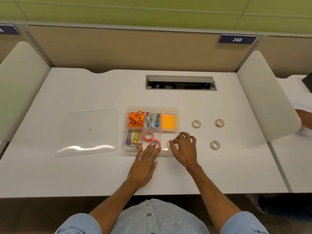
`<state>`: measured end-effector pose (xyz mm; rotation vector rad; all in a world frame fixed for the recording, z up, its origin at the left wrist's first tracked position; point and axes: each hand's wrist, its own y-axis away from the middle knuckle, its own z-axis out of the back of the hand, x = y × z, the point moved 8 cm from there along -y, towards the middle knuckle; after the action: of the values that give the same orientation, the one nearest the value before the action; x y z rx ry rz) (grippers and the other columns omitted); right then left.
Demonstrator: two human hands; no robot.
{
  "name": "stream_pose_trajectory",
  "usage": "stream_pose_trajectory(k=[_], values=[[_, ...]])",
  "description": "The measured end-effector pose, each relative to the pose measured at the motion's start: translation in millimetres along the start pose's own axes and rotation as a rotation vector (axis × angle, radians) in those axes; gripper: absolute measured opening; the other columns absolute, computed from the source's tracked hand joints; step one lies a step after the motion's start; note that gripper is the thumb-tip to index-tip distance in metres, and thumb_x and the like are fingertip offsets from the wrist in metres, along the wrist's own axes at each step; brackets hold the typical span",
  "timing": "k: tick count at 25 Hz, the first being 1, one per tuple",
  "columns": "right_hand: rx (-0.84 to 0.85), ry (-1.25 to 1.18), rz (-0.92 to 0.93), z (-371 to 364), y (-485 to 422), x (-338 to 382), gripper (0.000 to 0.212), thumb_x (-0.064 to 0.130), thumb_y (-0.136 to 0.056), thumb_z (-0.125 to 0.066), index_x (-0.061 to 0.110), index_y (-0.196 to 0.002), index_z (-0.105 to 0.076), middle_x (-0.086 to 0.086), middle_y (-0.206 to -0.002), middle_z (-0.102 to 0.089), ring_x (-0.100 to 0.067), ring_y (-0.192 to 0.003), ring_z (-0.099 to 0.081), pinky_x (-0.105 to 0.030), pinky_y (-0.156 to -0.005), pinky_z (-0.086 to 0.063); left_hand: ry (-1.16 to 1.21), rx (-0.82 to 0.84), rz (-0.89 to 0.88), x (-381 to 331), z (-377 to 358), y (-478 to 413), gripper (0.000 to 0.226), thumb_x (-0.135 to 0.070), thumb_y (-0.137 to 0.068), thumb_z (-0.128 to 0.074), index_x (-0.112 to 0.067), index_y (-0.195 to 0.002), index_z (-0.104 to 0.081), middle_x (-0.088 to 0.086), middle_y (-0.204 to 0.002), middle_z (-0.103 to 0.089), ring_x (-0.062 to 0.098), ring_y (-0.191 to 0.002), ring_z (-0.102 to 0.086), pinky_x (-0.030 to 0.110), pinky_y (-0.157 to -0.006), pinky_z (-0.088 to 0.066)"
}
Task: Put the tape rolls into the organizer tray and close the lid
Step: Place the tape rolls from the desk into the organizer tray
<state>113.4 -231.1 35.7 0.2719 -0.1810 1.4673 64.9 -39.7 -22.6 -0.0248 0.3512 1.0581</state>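
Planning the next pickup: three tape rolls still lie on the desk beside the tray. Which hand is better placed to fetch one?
Right. The right hand is nearest the loose rolls, especially the closest roll. The left hand rests on a pink roll in the tray, farther away.

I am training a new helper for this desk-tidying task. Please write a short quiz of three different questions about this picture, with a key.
1. How many tape rolls lie on the desk outside the organizer tray?
2. True or false: the lid is closed on the tray.
3. Which hand's fingers touch a pink tape roll? A) left hand B) right hand

Key:
1. Three: far left roll, far right roll, near roll.
2. False; it lies flat on the desk, left of the tray.
3. A
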Motion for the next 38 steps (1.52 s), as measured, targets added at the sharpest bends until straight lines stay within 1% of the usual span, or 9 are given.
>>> stream_pose_trajectory(k=[7, 10, 13, 16, 20, 25, 30, 33, 38], values=[[-0.234, -0.129, -0.247, 37, -1, -62, 0.024, 0.028, -0.104, -0.061, 0.016, -0.101, -0.082, 0.002, -0.113, -0.076, -0.021, -0.129, -0.057, -0.046, -0.111, -0.04, 0.015, -0.019, 0.001, 0, -1, 1, 0.062, -0.038, -0.117, -0.033, -0.025, -0.171, -0.005, -0.002, -0.181, 0.001, 0.019, -0.168, 0.006, 0.057, -0.138, -0.007], [-0.183, -0.122, -0.392, 38, 4, -97, 0.025, 0.022, -0.102, -0.061, 0.018, -0.122, -0.076, -0.002, -0.13, -0.069, -0.024, -0.136, -0.052, -0.047, -0.115, -0.04, 0.002, -0.022, 0.004, 0, -2, 2, 0.061, -0.037, -0.117, -0.033, -0.024, -0.171, -0.006, -0.002, -0.181, 0.0, 0.02, -0.168, 0.005, 0.057, -0.138, -0.008], [-0.104, -0.13, -0.524, 31, 16, -126, 0.046, 0.018, -0.099, -0.062, 0.015, -0.145, -0.059, -0.007, -0.153, -0.051, -0.027, -0.149, -0.043, -0.05, -0.124, -0.034, 0.005, -0.012, 0.012, 0, -3, 0, 0.061, -0.037, -0.117, -0.032, -0.025, -0.171, -0.005, -0.002, -0.181, 0.002, 0.019, -0.168, 0.007, 0.057, -0.138, -0.007], [-0.026, -0.14, -0.598, 22, 26, -143, 0.058, 0.015, -0.099, -0.063, 0.011, -0.155, -0.048, -0.011, -0.166, -0.035, -0.032, -0.155, -0.035, -0.052, -0.128, -0.03, -0.006, -0.002, 0.017, 0, -3, 0, 0.062, -0.038, -0.117, -0.03, -0.026, -0.171, -0.001, -0.002, -0.181, 0.004, 0.018, -0.168, 0.009, 0.057, -0.138, -0.005], [0.013, -0.137, -0.592, 17, 31, -150, 0.058, 0.007, -0.098, -0.062, 0.011, -0.154, -0.047, -0.013, -0.162, -0.039, -0.035, -0.15, -0.04, -0.054, -0.123, -0.039, -0.006, 0.004, 0.024, 0, -4, 0, 0.062, -0.039, -0.117, -0.028, -0.027, -0.171, -0.001, -0.002, -0.181, 0.004, 0.018, -0.168, 0.009, 0.056, -0.138, -0.002], [0.012, -0.139, -0.585, 15, 34, -149, 0.052, -0.001, -0.094, -0.064, 0.012, -0.143, -0.054, -0.017, -0.141, -0.05, -0.038, -0.13, -0.054, -0.051, -0.111, -0.048, -0.012, 0.007, 0.021, -2, -3, 0, 0.061, -0.039, -0.117, -0.028, -0.026, -0.171, -0.001, -0.001, -0.181, 0.003, 0.019, -0.168, 0.008, 0.057, -0.138, -0.003], [0.05, -0.112, -0.558, 15, 32, -139, 0.043, 0.016, -0.095, -0.067, 0.015, -0.137, -0.058, -0.014, -0.132, -0.056, -0.034, -0.125, -0.056, -0.049, -0.107, -0.047, -0.004, -0.004, 0.022, -3, -1, 0, 0.061, -0.038, -0.117, -0.031, -0.026, -0.171, -0.005, -0.001, -0.181, -0.001, 0.019, -0.168, 0.005, 0.057, -0.138, -0.003], [-0.008, -0.182, -0.529, 22, 25, -124, 0.043, 0.026, -0.094, -0.069, 0.016, -0.135, -0.06, -0.012, -0.13, -0.06, -0.034, -0.127, -0.058, -0.049, -0.109, -0.046, -0.011, -0.003, 0.021, -3, 0, 0, 0.061, -0.039, -0.117, -0.03, -0.026, -0.171, -0.005, -0.001, -0.181, 0.0, 0.019, -0.168, 0.006, 0.058, -0.138, -0.005], [-0.024, -0.311, -0.235, 30, 1, -74, 0.04, 0.034, -0.094, -0.074, 0.019, -0.131, -0.064, -0.002, -0.128, -0.063, -0.024, -0.126, -0.058, -0.047, -0.109, -0.043, -0.007, -0.005, 0.015, -3, 1, 2, 0.061, -0.038, -0.117, -0.031, -0.026, -0.171, -0.006, -0.001, -0.181, -0.001, 0.02, -0.168, 0.005, 0.058, -0.138, -0.006]])
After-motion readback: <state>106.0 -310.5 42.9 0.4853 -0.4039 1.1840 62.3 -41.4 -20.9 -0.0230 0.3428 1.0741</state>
